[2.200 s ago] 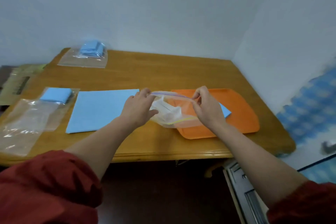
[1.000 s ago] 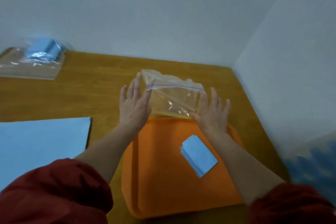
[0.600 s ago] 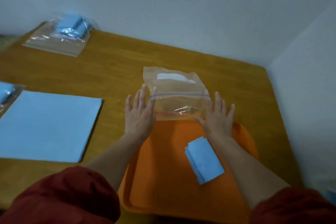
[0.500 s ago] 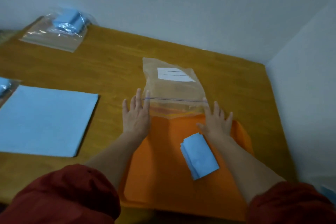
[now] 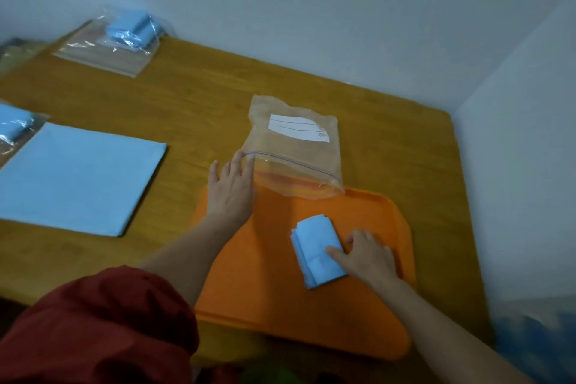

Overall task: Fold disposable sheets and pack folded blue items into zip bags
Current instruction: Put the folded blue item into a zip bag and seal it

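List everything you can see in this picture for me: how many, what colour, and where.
table: one, brown wood, across the view
tray: one, orange, near right part of the table
empty zip bag: one, clear with a white label, beyond the tray, its mouth over the tray's far rim
folded blue item: one, blue, on the tray
flat sheet: one, blue, on the table left of the tray
filled zip bag: one, clear with blue items inside, far left corner
second filled bag: one, clear with blue inside, left edge, cut off
sleeve: one, red, bottom left
left hand: one, straight fingers touching the empty zip bag's mouth corner
right hand: one, thumb on the folded blue item
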